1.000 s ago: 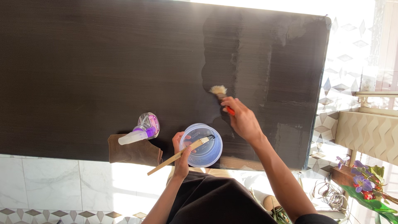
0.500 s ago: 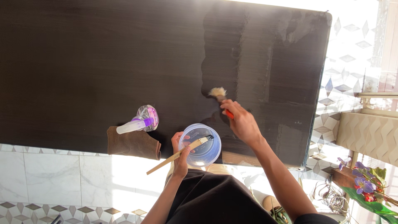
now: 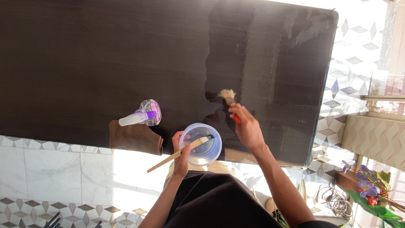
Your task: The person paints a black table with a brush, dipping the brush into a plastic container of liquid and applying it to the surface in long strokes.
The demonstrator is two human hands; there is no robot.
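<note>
I look down on a long dark wood-grain tabletop (image 3: 105, 63), glossy and wet-looking across its right part, standing over a pale marble floor with diamond-patterned tiles (image 3: 55, 177) in strong sunlight; purple flowers (image 3: 369, 183) sit at the lower right. My right hand (image 3: 247, 126) reaches forward over the table, fingers wrapped around the red handle of a blond-bristled brush (image 3: 228, 96) whose bristles touch the board. My left hand (image 3: 182, 154) pinches a flat wooden-handled brush (image 3: 179, 154) against the rim of a clear round plastic tub (image 3: 201, 143) at the near edge. A brown folded cloth (image 3: 135, 137) and a clear spray bottle with a purple trigger (image 3: 141, 116) lie just left of it.
</note>
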